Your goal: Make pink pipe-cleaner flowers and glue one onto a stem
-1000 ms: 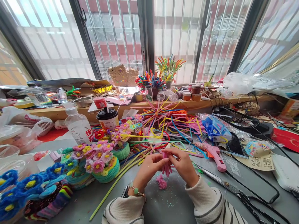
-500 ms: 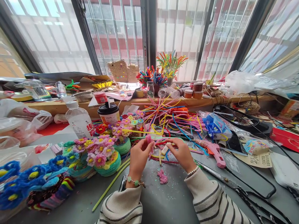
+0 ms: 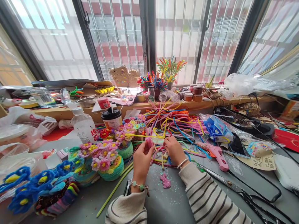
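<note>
My left hand (image 3: 142,158) pinches a folded pink pipe cleaner (image 3: 149,142), which stands up between thumb and fingers. Just to its right, my right hand (image 3: 174,151) is closed with fingertips pressed together near the pipe cleaners; what it holds, if anything, is too small to make out. Below the hands a small pink fuzzy piece (image 3: 165,180) lies on the grey table (image 3: 161,207) among scattered glitter. Behind the hands spreads a pile of pink, yellow and blue pipe cleaners (image 3: 187,124).
Pipe-cleaner flower pots (image 3: 111,169) and blue flowers (image 3: 43,179) fill the left, with a clear bottle (image 3: 84,126) and a lidded cup (image 3: 111,118) behind. On the right lie a pink glue gun (image 3: 219,157), large scissors (image 3: 243,193) and a blue packet (image 3: 217,128).
My right hand has moved left, closer to my left hand, and its fingers have drawn together. My left hand keeps the pink pipe cleaner. The view has shifted slightly.
</note>
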Demonstrator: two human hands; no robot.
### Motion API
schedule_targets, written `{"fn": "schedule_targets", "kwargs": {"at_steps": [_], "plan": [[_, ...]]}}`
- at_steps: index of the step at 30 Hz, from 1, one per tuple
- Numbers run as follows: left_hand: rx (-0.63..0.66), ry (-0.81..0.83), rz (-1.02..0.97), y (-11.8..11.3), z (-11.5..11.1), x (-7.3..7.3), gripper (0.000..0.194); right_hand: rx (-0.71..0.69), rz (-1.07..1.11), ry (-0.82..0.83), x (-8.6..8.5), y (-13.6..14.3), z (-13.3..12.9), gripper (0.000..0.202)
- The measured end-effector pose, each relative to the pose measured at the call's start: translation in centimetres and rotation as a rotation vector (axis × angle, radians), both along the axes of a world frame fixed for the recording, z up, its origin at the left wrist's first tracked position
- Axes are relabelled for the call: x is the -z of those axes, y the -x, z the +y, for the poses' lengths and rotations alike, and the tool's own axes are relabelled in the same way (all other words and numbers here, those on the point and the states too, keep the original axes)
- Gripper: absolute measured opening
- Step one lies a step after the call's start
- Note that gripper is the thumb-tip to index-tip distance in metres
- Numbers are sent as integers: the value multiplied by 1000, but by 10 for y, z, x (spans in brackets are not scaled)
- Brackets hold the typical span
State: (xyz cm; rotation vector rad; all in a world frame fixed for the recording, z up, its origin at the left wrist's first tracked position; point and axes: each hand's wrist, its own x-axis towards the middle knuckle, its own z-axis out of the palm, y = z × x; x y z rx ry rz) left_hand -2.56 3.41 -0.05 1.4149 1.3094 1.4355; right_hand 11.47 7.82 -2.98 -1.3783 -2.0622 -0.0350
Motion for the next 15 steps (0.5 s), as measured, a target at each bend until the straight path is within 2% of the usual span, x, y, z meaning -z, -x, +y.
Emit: {"fn": "schedule_targets", "kwargs": {"at_steps": [4,8,15], "plan": [[-68,-45,90,1,-1,1,29,15,53,-32,-2,-3,-5,11],[-167,-78,150,0,-3,0,31,90,153,-62,-2,-6,-9,16],[-293,-149,59,1,-4,0,34,139,385,-78,-6,-17,-14,14]]}}
